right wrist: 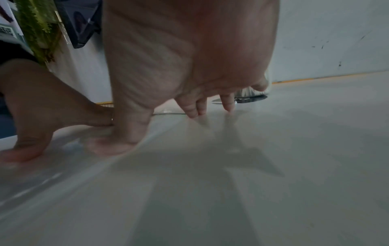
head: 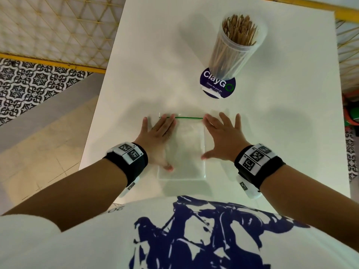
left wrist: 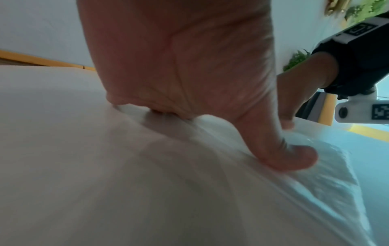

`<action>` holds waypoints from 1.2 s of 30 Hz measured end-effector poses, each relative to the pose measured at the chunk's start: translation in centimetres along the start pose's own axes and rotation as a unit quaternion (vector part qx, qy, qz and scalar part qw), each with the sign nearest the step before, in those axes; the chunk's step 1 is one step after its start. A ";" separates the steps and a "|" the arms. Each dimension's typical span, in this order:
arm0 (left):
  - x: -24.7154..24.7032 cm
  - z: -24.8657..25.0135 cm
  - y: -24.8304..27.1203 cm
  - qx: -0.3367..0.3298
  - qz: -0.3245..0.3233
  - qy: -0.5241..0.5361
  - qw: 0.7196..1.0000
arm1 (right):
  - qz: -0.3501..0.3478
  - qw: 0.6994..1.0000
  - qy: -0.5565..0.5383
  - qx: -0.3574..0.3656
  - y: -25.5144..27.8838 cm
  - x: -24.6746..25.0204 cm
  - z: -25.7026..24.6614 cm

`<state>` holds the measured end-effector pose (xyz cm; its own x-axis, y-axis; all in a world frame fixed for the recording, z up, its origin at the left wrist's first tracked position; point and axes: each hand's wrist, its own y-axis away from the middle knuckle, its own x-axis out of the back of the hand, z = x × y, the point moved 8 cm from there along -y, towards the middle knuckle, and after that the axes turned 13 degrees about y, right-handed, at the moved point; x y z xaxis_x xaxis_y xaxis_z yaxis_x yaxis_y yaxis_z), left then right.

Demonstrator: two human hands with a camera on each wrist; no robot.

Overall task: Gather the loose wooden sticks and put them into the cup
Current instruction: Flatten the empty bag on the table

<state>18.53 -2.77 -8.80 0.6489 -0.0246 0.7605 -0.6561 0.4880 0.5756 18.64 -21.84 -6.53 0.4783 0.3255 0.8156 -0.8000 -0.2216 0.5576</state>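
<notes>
Both hands, left hand [head: 158, 135] and right hand [head: 223, 135], press spread fingers on an empty plastic bag [head: 184, 148], flattening it; sticks [head: 239, 29] fill the cup [head: 231, 53] beyond.

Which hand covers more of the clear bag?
The left hand: its palm and fingers lie flat on the clear bag. The right hand rests mostly on the table beside it.

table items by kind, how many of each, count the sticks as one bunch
cup: 1
bunch of wooden sticks, in the cup: 1
clear zip bag: 1
round ClayGo sticker: 1
hands on the bag, left hand and right hand: 2
total: 6
</notes>
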 end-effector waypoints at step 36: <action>8.4 -12.2 -3.8 0.121 0.036 0.028 0.992 | 0.012 0.999 0.036 -0.012 -17.8 12.2 -1.4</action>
<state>31.21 5.81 -8.30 0.6136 0.0551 0.7877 -0.7699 0.2631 0.5813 38.19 -12.60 -6.74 0.4318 0.3865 0.8149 -0.8196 -0.2091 0.5335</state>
